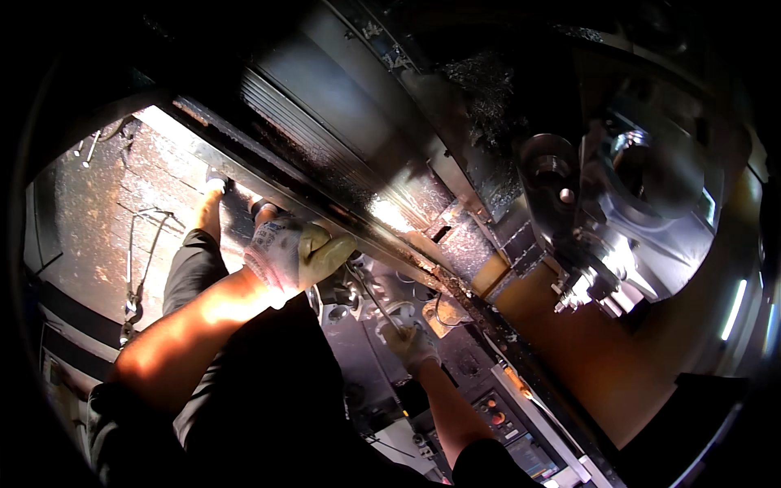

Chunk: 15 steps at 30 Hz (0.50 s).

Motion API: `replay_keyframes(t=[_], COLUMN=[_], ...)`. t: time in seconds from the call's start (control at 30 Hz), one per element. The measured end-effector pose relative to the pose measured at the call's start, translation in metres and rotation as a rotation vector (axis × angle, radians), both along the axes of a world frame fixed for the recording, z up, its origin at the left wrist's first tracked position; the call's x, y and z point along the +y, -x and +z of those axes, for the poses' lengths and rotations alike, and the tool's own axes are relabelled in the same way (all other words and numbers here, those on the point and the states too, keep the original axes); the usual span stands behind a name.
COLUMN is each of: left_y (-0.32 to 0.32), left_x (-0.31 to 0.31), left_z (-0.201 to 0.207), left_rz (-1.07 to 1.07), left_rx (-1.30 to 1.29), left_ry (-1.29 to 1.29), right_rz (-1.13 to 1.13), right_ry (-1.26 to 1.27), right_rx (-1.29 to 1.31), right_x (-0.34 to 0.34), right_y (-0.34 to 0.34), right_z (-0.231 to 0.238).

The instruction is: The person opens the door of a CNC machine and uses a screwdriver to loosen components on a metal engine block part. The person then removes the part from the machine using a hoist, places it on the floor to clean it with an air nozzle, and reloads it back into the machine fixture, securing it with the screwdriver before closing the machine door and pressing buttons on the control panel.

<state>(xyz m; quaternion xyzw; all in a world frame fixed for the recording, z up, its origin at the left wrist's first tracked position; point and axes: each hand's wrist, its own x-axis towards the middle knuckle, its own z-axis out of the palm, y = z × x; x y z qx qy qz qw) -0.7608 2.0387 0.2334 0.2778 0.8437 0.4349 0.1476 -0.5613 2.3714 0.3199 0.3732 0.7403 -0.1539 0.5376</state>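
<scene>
My left hand (297,254), in a pale glove with yellowish fingers, is curled closed beside the long metal edge of the machine opening. What it holds, if anything, is hidden. Lower and to the right, my right hand (413,343), in a whitish glove, is closed on a thin metal rod (373,294). The rod slants up and left, its far end close to my left hand's fingers. Metal parts with round openings (335,311) lie in shadow between the hands and my body.
A dark, chip-strewn rail (468,297) runs diagonally past both hands. Beyond it hangs a large metal machine head (643,211). An orange-handled tool (517,382) lies on the ledge, near a control panel with a red button (498,418). A cable (130,268) lies at the left.
</scene>
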Motion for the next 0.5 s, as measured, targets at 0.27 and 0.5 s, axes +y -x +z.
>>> replay_keyframes(t=[0.27, 0.5], left_y=[-0.006, -0.025], left_x=[0.006, 0.018], left_z=[-0.038, -0.062], left_rz=[0.124, 0.275], left_rx=[-0.559, 0.115], left_ry=[-0.078, -0.1], right_rz=[0.176, 0.083], right_ry=[-0.06, 0.015], right_rx=[-0.282, -0.072], right_x=[-0.031, -0.04], right_y=[0.035, 0.025], right_z=[-0.021, -0.046])
